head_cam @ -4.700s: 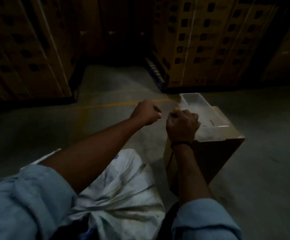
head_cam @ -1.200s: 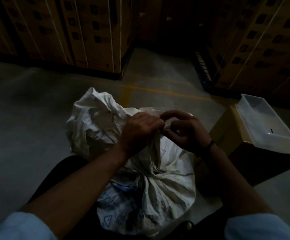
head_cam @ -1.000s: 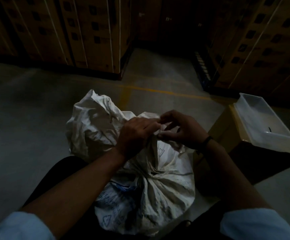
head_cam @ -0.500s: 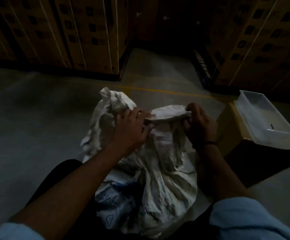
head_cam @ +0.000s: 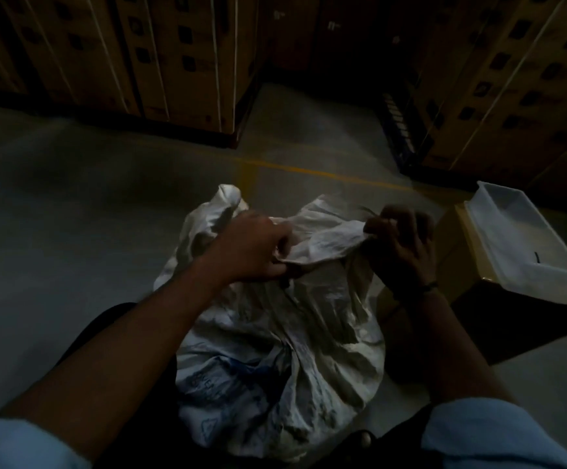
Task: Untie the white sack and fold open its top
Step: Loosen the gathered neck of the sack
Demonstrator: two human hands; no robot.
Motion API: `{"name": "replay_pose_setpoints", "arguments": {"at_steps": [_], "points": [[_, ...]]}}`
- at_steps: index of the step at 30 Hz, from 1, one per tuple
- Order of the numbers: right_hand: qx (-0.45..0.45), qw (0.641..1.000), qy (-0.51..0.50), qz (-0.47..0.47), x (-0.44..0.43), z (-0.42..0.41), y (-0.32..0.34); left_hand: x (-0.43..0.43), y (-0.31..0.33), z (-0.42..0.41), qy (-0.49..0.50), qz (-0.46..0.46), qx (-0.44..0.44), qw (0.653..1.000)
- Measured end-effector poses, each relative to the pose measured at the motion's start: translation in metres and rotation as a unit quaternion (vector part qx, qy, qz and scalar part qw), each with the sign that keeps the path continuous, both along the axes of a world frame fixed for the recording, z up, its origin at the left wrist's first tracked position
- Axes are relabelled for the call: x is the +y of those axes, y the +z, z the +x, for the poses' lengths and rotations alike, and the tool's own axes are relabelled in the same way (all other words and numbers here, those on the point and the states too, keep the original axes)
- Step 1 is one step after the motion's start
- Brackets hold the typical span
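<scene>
White sack [head_cam: 309,316] with blue print, brown cartons [head_cam: 173,55], yellow floor line [head_cam: 309,170].

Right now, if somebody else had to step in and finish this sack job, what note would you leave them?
Left hand: grips the top edge of the white woven sack.
Right hand: pinches the same edge further right; the fabric is stretched between the two.
Sack: on the grey floor in front of the person, beside a brown cardboard box carrying a white plastic tray.
Done: the top looks untied; no tie shows round it.
Left: spread the mouth wide, then fold its rim outward and down.
</scene>
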State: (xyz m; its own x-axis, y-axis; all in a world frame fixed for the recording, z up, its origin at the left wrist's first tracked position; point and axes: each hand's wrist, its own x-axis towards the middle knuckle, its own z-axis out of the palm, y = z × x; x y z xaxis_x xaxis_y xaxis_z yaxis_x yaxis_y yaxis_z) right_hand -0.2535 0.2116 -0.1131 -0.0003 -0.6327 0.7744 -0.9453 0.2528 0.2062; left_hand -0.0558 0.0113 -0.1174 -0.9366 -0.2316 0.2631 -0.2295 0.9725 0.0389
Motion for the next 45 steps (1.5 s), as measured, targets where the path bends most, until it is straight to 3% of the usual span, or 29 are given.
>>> {"name": "replay_pose_setpoints", "arguments": {"at_steps": [2,4,8,11,14,18,22,26,29,33,35,37,40,42,45], "points": [[0.016,0.999,0.009,0.027,-0.001,-0.001,0.0,-0.005,0.004,0.008,0.013,0.064,-0.024,0.998],[-0.057,0.992,0.057,0.092,-0.006,0.008,0.005,-0.01,0.005,0.011,0.021,0.094,-0.063,0.993],[0.012,0.974,0.176,0.139,-0.012,0.021,0.002,-0.01,-0.007,0.007,0.037,-0.006,0.008,0.999],[-0.128,0.953,0.203,0.184,-0.013,0.025,0.001,-0.007,-0.015,0.006,0.083,-0.067,0.105,0.989],[-0.281,0.935,0.18,0.122,-0.015,0.042,0.006,0.004,-0.024,-0.001,0.044,-0.046,0.127,0.99],[-0.277,0.945,0.093,0.148,-0.018,0.048,0.012,0.018,-0.025,-0.007,0.009,0.059,0.123,0.991],[-0.194,0.946,0.122,0.23,-0.01,0.038,0.017,0.026,-0.016,-0.006,0.034,0.045,0.109,0.992],[-0.073,0.974,0.122,0.176,-0.009,0.03,0.013,0.021,-0.009,-0.004,0.006,0.021,0.039,0.999],[-0.025,0.988,0.087,0.121,-0.007,0.027,0.0,0.011,0.002,0.002,0.008,0.096,0.002,0.995],[-0.027,0.994,0.072,0.083,-0.017,0.041,-0.007,0.01,0.01,0.007,0.043,0.06,0.026,0.997],[-0.038,0.981,0.124,0.141,-0.02,0.048,-0.002,0.014,0.001,0.01,0.034,0.023,0.041,0.998],[-0.125,0.949,0.176,0.229,-0.018,0.051,0.003,0.019,-0.009,0.012,0.021,-0.01,0.08,0.997],[-0.287,0.909,0.184,0.24,-0.017,0.05,0.0,0.032,-0.02,0.007,0.005,-0.064,0.192,0.979],[-0.287,0.919,0.154,0.222,-0.019,0.047,-0.004,0.039,-0.027,-0.001,0.006,-0.074,0.221,0.972],[-0.224,0.95,0.12,0.18,-0.019,0.049,-0.004,0.03,-0.031,-0.012,0.0,-0.018,0.179,0.984]]}}
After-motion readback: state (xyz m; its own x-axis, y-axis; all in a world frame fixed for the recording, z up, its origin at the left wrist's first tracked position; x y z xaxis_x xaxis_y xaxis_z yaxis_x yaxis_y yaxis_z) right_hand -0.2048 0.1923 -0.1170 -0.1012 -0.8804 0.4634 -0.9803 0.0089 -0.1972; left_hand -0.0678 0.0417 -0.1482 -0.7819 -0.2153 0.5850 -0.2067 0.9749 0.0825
